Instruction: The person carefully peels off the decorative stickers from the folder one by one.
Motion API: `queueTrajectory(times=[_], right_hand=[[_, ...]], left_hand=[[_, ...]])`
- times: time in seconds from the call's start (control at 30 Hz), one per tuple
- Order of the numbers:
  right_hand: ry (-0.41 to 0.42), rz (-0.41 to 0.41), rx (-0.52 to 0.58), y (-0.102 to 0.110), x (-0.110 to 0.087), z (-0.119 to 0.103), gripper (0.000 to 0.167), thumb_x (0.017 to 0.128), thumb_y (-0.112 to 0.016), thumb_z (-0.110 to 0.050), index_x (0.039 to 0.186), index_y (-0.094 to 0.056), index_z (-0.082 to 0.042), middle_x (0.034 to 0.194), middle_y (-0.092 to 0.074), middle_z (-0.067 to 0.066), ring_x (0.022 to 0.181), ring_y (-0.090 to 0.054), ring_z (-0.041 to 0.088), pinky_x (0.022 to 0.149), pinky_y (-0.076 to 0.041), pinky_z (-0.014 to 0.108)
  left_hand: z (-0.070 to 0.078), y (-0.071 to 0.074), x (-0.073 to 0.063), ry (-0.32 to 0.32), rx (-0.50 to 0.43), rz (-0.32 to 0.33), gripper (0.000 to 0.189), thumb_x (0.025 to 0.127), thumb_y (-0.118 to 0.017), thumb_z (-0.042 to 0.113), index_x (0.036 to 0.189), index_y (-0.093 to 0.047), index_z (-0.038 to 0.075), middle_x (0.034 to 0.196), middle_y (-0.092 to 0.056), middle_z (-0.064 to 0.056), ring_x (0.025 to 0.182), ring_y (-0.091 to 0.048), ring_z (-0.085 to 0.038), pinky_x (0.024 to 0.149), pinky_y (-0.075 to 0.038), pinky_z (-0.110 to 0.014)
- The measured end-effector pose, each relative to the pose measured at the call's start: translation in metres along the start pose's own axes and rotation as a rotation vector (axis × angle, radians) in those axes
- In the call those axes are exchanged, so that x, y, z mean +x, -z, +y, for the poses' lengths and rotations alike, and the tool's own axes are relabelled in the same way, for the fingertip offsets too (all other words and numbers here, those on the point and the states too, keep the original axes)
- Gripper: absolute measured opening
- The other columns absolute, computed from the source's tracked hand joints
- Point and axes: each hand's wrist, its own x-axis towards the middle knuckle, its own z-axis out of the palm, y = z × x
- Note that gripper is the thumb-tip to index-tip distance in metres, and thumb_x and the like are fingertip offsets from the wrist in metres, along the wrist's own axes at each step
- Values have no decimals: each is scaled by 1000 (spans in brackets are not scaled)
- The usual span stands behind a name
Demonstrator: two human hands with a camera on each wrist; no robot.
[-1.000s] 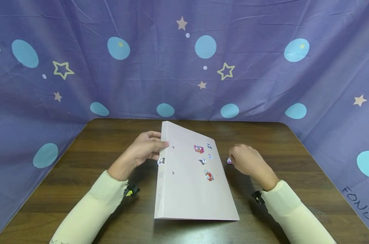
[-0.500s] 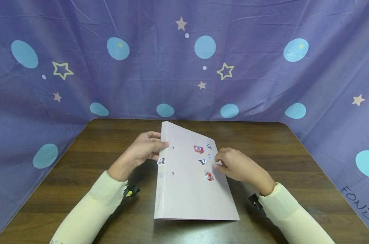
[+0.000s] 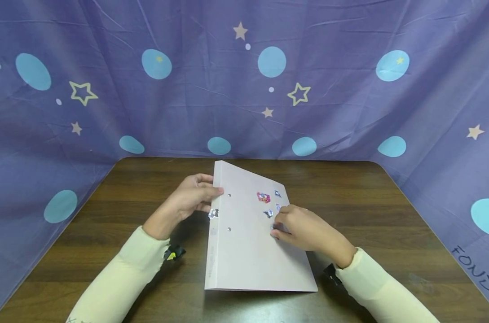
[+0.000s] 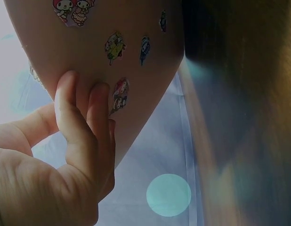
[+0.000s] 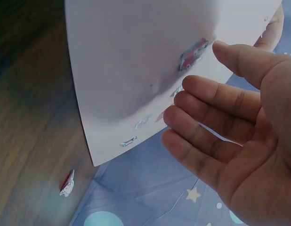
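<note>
A white folder [image 3: 252, 260] stands on edge, leaning, on the table. My left hand [image 3: 193, 195] grips its spine, thumb on the near cover and fingers against the other cover in the left wrist view. My right hand [image 3: 309, 229] is at the near cover, fingers loosely bent and thumb apart, close to a red and blue sticker [image 5: 193, 55]. That sticker is mostly hidden by the hand in the head view. A pink sticker [image 3: 263, 198] and several smaller ones lie on the same cover. A silvery sticker [image 3: 213, 214] sits on the spine.
A loose red and white sticker [image 5: 67, 183] lies on the wooden table [image 3: 369, 202] beyond the folder. More stickers, such as a green and yellow one [image 4: 115, 48], are on the folder's other cover. A blue curtain [image 3: 228, 89] with stars hangs behind the table.
My right hand has moved left from beside the table sticker onto the folder's near cover, and its fingers have loosened. The left hand and folder have stayed put.
</note>
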Motion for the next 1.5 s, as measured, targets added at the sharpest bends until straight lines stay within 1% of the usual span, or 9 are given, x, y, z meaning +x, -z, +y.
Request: queueTrajectory(times=[0.13,0.3,0.47,0.7,0.97,1.1,1.2,1.33,1.5], right_hand=[[-9,10,-36,-2,0,-3,22,94,-76,-31,81,-68,-16,81,-58,-6,71,-52,9,61,-50,26],[-11,8,-49,-3,0,-6,24,93,-75,-32,76,-65,-19,74,-52,-8,67,-49,8,55,-46,25],[-8,3,-52,-4,0,-9,20,92,-75,-30,77,-66,-19,74,-54,-8,67,-50,8,56,-46,25],[-16,29,-85,-6,0,-11,20,90,-76,-24,74,-64,-19,73,-54,-8,66,-51,10,56,-46,27],[22,86,-116,-10,1,-14,19,87,-72,-10,72,-63,-17,71,-57,-6,65,-55,14,56,-48,28],[-6,82,-109,-9,1,-15,21,88,-70,-7,72,-61,-17,71,-56,-6,65,-55,13,56,-48,28],[-32,74,-95,-7,1,-15,24,88,-69,-7,70,-59,-19,70,-53,-7,65,-52,11,55,-46,26],[-45,59,-70,-4,1,-13,28,89,-69,-7,68,-54,-20,69,-51,-8,63,-47,10,55,-43,25],[-67,39,-51,-2,0,-9,26,89,-70,-8,70,-55,-19,70,-50,-8,61,-44,9,53,-42,24]], left_hand=[[0,0,0,0,-2,-2,58,93,-71,4,140,-39,-6,105,-66,-10,74,-70,-16,55,-59,-26],[1,0,-1,0,5,-1,60,93,-72,5,141,-38,-7,106,-66,-11,75,-70,-16,54,-58,-26],[0,0,-1,-4,8,4,62,93,-72,5,142,-37,-7,104,-66,-11,74,-69,-16,52,-57,-24],[0,-1,-1,-7,4,5,61,92,-71,3,142,-38,-7,103,-66,-10,73,-69,-16,51,-57,-24],[1,-1,-2,-2,7,1,61,92,-72,4,142,-37,-6,105,-65,-11,73,-68,-15,52,-57,-24],[2,-1,-3,2,13,3,62,92,-72,5,143,-37,-6,107,-64,-11,74,-68,-15,52,-56,-23],[2,0,-3,1,18,5,62,93,-72,5,143,-37,-6,106,-64,-10,74,-68,-15,52,-56,-23],[2,0,-3,2,17,9,61,92,-72,5,142,-37,-6,106,-64,-10,74,-68,-15,51,-56,-23],[1,0,-2,3,14,8,61,92,-72,4,141,-37,-7,107,-64,-12,74,-68,-16,51,-56,-23]])
